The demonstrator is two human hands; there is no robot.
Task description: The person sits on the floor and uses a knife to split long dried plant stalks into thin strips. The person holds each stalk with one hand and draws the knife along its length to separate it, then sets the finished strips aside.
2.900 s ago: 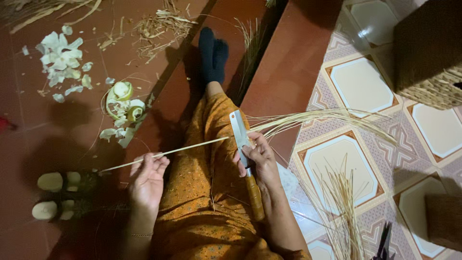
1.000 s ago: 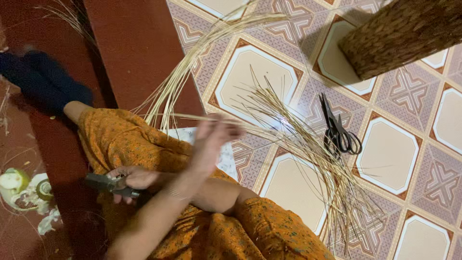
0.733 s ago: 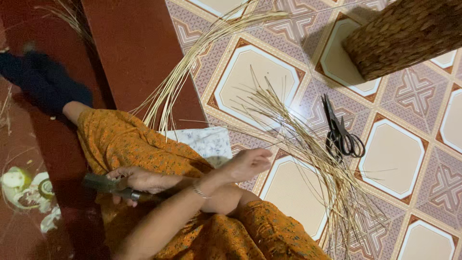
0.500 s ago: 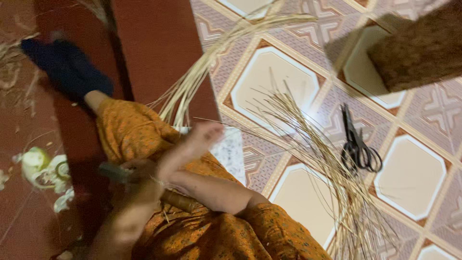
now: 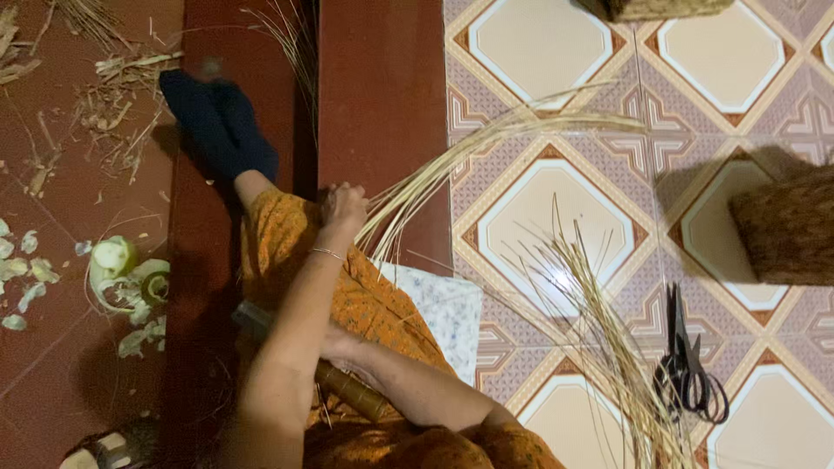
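Pale dried straw strands [image 5: 452, 165] are clamped in the left hand [image 5: 345, 207] near the knee; the right hand [image 5: 334, 347] grips a brown wooden-handled knife [image 5: 347, 388].

Pale straw-yellow reed strips [image 5: 486, 148] at 1 o'clock. Orange patterned trousers [image 5: 365, 304] w/ dark blue socks [image 5: 221, 126] at 11. Floor tiles [image 5: 556, 226]: cream octagons, brown edging, mauve geometric borders. Black scissors [image 5: 691, 369] at 4. White-blue speckled cloth [image 5: 447, 313]. Green-white peelings [image 5: 122, 278] at 9.
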